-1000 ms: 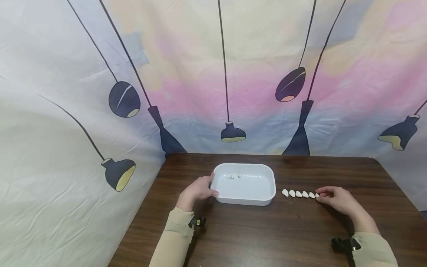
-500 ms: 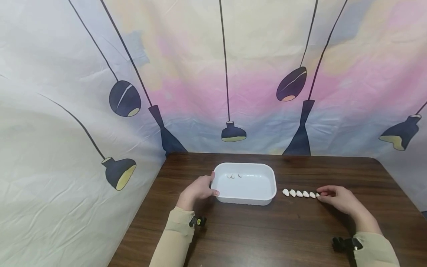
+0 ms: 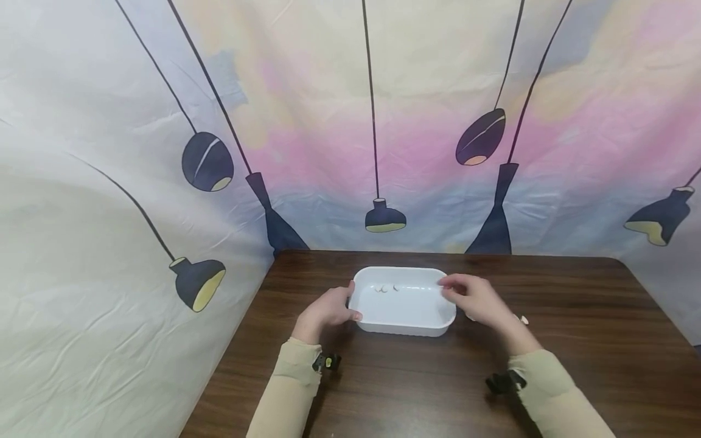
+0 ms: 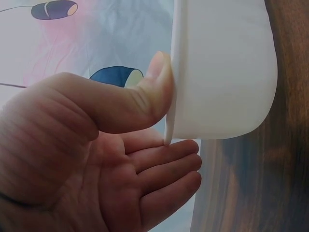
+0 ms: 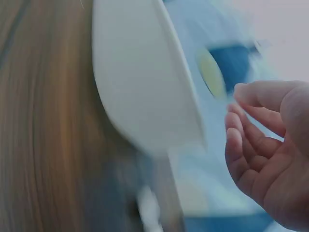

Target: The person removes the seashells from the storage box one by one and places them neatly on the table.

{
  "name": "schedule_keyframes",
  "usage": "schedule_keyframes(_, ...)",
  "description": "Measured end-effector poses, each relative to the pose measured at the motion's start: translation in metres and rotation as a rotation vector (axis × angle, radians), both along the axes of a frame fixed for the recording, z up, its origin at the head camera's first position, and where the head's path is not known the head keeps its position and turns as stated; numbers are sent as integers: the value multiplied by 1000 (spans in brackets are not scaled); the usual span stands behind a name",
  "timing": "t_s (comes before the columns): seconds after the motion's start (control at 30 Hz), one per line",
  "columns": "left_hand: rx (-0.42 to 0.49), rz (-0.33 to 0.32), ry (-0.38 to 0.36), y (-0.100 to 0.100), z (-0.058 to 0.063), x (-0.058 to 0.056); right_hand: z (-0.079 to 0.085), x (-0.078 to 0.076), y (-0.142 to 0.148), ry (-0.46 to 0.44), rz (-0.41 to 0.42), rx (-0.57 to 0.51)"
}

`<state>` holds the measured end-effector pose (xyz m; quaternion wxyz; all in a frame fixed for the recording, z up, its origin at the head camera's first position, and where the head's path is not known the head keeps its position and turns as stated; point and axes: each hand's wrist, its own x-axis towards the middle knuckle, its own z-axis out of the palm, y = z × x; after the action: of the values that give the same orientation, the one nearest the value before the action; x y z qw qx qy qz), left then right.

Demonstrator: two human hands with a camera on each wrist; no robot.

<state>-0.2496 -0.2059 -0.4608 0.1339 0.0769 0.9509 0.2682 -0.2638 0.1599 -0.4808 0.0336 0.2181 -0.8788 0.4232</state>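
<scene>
My left hand [image 3: 327,309] holds the left end of a white rectangular tray [image 3: 405,330]. In the left wrist view its thumb [image 4: 149,99] presses against the rim and the fingers lie beyond the corner. My right hand [image 3: 477,299] is over the tray's right end, fingertips just inside the rim in the head view. The right wrist view has its thumb and fingers [image 5: 234,145] loosely bent, with nothing visible between them. A few small white shell-like pieces [image 3: 384,289] lie in the tray. Right of it, a similar piece [image 3: 524,320] shows past my right wrist; the other row pieces are mostly hidden.
The dark wooden table [image 3: 405,383] extends around the tray. Behind it hangs a cloth backdrop [image 3: 317,152] printed with lamps, close to the table's far edge. A blurred white piece [image 5: 148,210] lies near the tray in the right wrist view.
My right hand has left the last piece at the row's right end and moved left over the tray's right rim, now covering most of the row. The left hand stays on the tray.
</scene>
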Motion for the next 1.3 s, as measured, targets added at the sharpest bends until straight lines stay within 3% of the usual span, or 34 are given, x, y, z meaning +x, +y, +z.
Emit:
schedule_keyframes(0.2,13,2,-11,2,-1,0,-19,-29,-65,-46,131,51)
schedule_keyframes(0.4,10,5,-9,4,-3,-2,-34,-41,-96,-115,56,151)
schedule_keyframes(0.6,0,-5,-8,6,-3,-2,-43,-45,-105,-95,11,230)
schedule_keyframes(0.87,2,-4,-2,5,-1,-3,-42,-45,-111,-38,-1,311)
schedule_keyframes(1.3,-14,-1,-4,1,-1,-3,-38,-42,-116,16,-14,283)
